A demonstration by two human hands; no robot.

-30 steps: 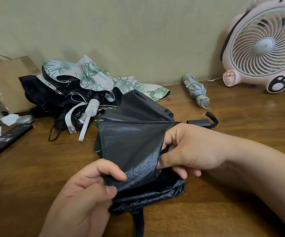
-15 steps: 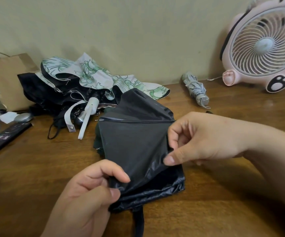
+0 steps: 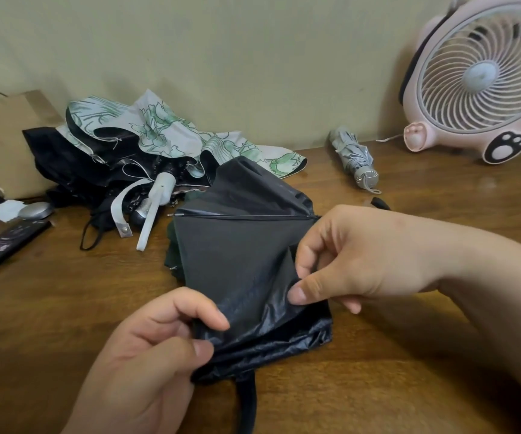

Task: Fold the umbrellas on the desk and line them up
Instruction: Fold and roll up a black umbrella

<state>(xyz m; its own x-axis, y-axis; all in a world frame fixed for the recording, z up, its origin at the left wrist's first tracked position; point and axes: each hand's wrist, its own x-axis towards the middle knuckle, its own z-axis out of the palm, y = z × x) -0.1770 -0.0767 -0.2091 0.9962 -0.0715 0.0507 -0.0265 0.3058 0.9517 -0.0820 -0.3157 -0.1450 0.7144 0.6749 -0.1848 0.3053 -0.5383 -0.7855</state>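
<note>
A wooden bench by a pale wall; at its centre lies a half-collapsed black umbrella, the left hand pinching its near corner. The right hand has slid lower along the panel edge and seems to pinch it afresh; pleating continues.

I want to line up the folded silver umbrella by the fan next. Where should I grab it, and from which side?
Probably round the middle of the silver umbrella, from above, once the right hand lets go of the black umbrella. It lies flat, rolled narrow, tip toward the wall, handle cap toward you, bare desk either side. Its thin loop would let it swing.
</note>
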